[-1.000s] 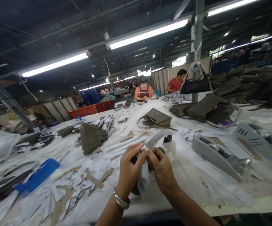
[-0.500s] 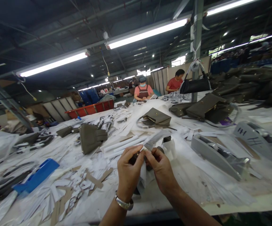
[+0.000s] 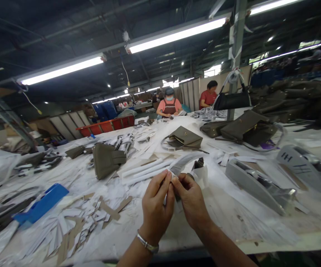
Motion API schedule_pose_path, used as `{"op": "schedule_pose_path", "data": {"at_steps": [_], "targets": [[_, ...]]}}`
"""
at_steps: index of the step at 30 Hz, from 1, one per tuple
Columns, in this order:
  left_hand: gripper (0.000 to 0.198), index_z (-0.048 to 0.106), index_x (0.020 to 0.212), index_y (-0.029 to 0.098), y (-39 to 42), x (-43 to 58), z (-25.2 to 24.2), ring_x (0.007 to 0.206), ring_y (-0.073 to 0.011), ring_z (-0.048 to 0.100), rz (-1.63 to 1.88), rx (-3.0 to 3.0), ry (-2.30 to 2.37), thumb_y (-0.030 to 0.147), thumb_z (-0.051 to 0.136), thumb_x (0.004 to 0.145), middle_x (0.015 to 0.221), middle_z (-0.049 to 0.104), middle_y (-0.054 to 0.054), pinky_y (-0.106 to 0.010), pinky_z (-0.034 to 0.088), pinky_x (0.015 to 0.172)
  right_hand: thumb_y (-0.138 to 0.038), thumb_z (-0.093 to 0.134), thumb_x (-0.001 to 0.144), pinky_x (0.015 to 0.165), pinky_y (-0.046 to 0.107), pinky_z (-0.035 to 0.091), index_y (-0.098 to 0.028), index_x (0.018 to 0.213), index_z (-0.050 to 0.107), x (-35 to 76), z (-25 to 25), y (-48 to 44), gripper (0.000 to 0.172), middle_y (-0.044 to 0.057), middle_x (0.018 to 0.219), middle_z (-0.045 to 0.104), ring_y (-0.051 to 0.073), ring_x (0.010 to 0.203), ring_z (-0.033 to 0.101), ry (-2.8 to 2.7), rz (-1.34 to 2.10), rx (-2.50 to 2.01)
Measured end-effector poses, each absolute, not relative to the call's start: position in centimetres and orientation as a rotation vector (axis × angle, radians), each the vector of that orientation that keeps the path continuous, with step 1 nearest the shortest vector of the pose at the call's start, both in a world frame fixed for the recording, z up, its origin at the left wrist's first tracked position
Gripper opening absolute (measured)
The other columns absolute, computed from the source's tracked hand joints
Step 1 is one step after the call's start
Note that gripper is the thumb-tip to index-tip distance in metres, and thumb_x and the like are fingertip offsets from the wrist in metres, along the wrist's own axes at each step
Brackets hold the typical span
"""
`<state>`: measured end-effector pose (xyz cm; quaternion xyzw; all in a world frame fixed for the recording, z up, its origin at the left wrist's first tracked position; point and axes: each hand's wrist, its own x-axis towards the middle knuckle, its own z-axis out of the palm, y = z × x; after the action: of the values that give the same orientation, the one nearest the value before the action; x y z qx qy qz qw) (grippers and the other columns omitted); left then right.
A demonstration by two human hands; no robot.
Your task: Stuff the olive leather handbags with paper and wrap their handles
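My left hand (image 3: pixel 158 204), with a metal band at the wrist, pinches a small white piece (image 3: pixel 172 174) between thumb and fingertips. Close against it on the right, my right hand (image 3: pixel 190 198) grips the same piece with bent fingers. The fingertips of both hands nearly meet. Behind them a dark item partly wrapped in white sheet (image 3: pixel 200 171) shows, mostly hidden by my hands. Just beyond lie rolled white strips (image 3: pixel 142 171) on the table.
An olive bag (image 3: pixel 185 138) lies ahead, another olive piece (image 3: pixel 106 161) to the left. Grey tape dispensers (image 3: pixel 253 183) stand right, a blue dispenser (image 3: pixel 42 204) left. Paper scraps (image 3: pixel 88 222) cover the near left. Two people (image 3: pixel 170 105) sit across the table.
My left hand has turned, its fingers now more upright and closer together around the white piece. My right hand has barely moved. The view has shifted slightly.
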<state>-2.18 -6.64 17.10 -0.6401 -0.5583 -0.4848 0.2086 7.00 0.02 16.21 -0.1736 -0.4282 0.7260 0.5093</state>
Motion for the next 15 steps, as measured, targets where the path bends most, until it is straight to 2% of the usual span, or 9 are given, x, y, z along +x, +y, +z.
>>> {"op": "schedule_pose_path", "data": {"at_steps": [4, 7, 10, 13, 15], "targets": [[0.041, 0.057, 0.134, 0.026, -7.0, -2.4, 17.4, 0.130, -0.0220, 0.051, -1.394, -1.837, -1.652, 0.015, 0.052, 0.095, 0.141, 0.054, -0.008, -0.040, 0.043, 0.111, -0.041, 0.080, 0.076, 0.072, 0.024, 0.048, -0.019, 0.079, 0.066, 6.9, 16.3, 0.2, 0.026, -0.001, 0.080, 0.064, 0.013, 0.076, 0.057, -1.041, 1.747, -0.422], [0.035, 0.060, 0.130, 0.029, -7.3, -2.9, 18.5, 0.129, -0.0213, 0.053, -1.558, -1.846, -1.853, 0.027, 0.054, 0.096, 0.139, 0.057, -0.005, -0.038, 0.043, 0.111, -0.042, 0.076, 0.080, 0.070, 0.024, 0.046, -0.020, 0.082, 0.067, 7.2, 16.3, 0.5, 0.024, -0.001, 0.077, 0.063, 0.013, 0.074, 0.056, -1.092, 1.779, -0.413], [0.046, 0.053, 0.136, 0.029, -7.5, -3.6, 19.8, 0.119, -0.0222, 0.060, -1.683, -1.755, -2.124, 0.038, 0.062, 0.091, 0.127, 0.065, -0.004, -0.038, 0.048, 0.103, -0.042, 0.076, 0.080, 0.068, 0.025, 0.045, -0.018, 0.082, 0.070, 7.6, 16.5, 0.8, 0.024, 0.001, 0.076, 0.064, 0.014, 0.074, 0.056, -1.182, 1.775, -0.423], [0.043, 0.060, 0.127, 0.026, -7.2, -4.1, 20.6, 0.112, -0.0234, 0.063, -1.724, -1.833, -2.223, 0.043, 0.065, 0.087, 0.121, 0.068, -0.005, -0.037, 0.049, 0.099, -0.041, 0.074, 0.081, 0.074, 0.028, 0.047, -0.019, 0.085, 0.072, 8.0, 17.1, 0.9, 0.022, 0.002, 0.084, 0.068, 0.017, 0.081, 0.060, -1.252, 1.759, -0.389], [0.041, 0.064, 0.119, 0.023, -7.0, -4.2, 20.7, 0.108, -0.0242, 0.064, -1.805, -1.860, -2.210, 0.045, 0.066, 0.085, 0.117, 0.069, -0.006, -0.037, 0.050, 0.096, -0.041, 0.071, 0.084, 0.082, 0.031, 0.048, -0.021, 0.094, 0.074, 8.2, 17.5, 0.8, 0.023, 0.002, 0.091, 0.069, 0.019, 0.089, 0.062, -1.312, 1.738, -0.351]]}}
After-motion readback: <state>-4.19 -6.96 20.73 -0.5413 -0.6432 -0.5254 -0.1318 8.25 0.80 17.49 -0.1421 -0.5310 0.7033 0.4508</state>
